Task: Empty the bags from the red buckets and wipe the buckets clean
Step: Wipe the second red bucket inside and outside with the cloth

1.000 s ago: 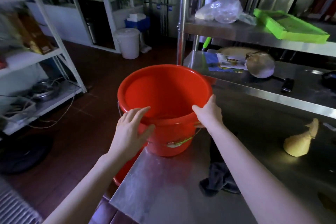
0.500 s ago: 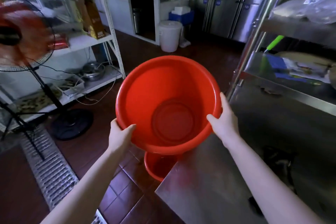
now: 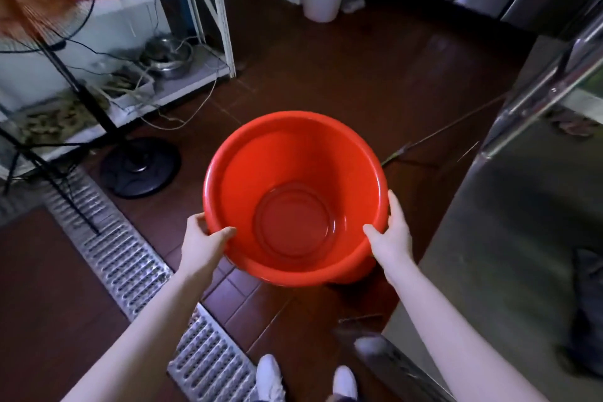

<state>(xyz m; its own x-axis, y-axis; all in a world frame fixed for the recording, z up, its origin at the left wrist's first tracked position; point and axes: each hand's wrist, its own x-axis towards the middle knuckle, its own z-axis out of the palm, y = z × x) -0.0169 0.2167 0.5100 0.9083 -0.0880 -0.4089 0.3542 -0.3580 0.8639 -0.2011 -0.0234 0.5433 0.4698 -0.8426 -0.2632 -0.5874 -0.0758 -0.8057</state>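
— While it hangs over the floor [image 3: 326,75], left of the tabletop [image 3: 522,238], how would the red bucket [image 3: 293,173] handle?
— Light, I'd judge: empty, stiff plastic, glossy inside, maybe slick. Left hand [image 3: 204,243] and right hand [image 3: 391,235] each clamp the near rim, thumbs inside. Rim's the sensible hold.

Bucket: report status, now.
Gripping rim: left hand, right hand. The bucket upright, off the table, no bag inside. A second bucket peeks out beneath it.
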